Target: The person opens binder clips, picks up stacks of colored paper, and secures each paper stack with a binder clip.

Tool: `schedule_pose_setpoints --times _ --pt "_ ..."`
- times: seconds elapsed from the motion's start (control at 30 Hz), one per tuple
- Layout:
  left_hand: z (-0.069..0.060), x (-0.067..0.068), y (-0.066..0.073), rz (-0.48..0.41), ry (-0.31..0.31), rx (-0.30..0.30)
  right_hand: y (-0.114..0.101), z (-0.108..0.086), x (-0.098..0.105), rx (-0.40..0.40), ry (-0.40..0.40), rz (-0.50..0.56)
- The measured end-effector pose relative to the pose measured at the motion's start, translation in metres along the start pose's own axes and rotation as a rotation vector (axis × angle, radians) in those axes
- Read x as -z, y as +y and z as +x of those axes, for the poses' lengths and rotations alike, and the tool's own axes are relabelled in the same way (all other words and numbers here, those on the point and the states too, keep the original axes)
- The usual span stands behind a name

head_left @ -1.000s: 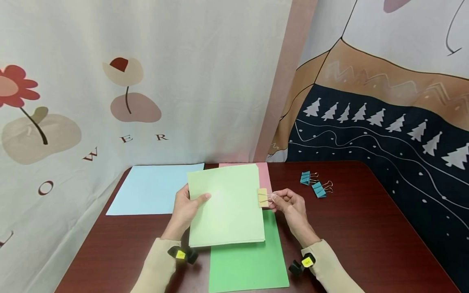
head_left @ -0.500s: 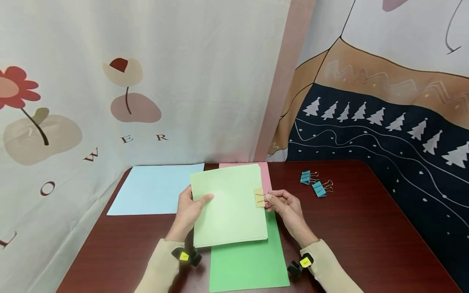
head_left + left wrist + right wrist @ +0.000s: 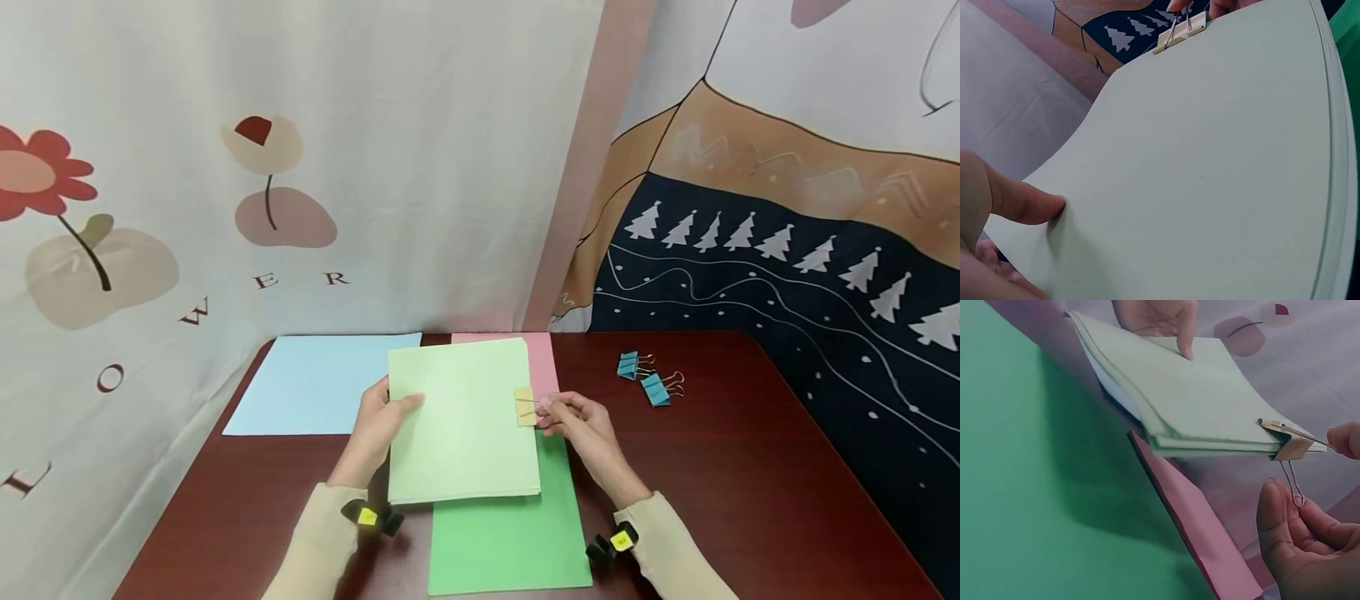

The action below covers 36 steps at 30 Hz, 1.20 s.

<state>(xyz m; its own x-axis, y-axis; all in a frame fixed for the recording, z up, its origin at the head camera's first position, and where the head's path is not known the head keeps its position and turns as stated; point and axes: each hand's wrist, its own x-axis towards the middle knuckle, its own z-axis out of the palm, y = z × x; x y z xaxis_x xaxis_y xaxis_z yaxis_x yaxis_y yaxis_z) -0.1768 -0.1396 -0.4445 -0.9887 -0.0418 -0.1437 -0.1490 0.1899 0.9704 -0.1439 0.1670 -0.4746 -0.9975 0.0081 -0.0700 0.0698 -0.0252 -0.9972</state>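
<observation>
A thick stack of light green paper [image 3: 465,442] is held up by my left hand [image 3: 375,427], thumb [image 3: 1035,203] on top and fingers beneath its left edge. On the stack's right edge sits a yellow binder clip [image 3: 524,407], also visible in the right wrist view as a clip [image 3: 1294,447] clasping the sheets. My right hand [image 3: 588,433] holds the clip's wire handles, one touched by the thumb and the other by the fingers, with the handles apart in the right wrist view. Below the stack, bright green paper [image 3: 510,550] lies on the table.
Light blue paper [image 3: 315,383] lies at the table's back left, and pink paper [image 3: 542,358] is partly behind the stack. Two teal binder clips [image 3: 628,365] rest at the back right of the dark red table [image 3: 750,483]. Printed curtains [image 3: 420,167] hang behind it.
The yellow clip and my right hand have moved left, and the clip sits farther in over the stack's right edge. The left hand keeps its grip on the paper, with slight shifts.
</observation>
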Motion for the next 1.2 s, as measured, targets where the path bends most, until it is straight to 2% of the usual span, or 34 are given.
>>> schedule_pose_setpoints --times 0.3,0.63,0.9,1.2 --pt "-0.002 0.021 0.002 0.062 -0.002 0.011 -0.008 0.002 -0.013 0.006 -0.048 -0.11" --pt "-0.004 0.053 0.002 0.15 0.019 0.024 -0.02 0.003 -0.037 -0.037 -0.149 -0.244" --pt "-0.007 0.083 -0.001 0.26 0.048 0.046 -0.022 0.001 -0.064 -0.061 -0.272 -0.267" --pt "-0.016 0.116 -0.006 0.351 0.041 0.088 -0.021 -0.003 -0.101 -0.134 -0.299 -0.253"
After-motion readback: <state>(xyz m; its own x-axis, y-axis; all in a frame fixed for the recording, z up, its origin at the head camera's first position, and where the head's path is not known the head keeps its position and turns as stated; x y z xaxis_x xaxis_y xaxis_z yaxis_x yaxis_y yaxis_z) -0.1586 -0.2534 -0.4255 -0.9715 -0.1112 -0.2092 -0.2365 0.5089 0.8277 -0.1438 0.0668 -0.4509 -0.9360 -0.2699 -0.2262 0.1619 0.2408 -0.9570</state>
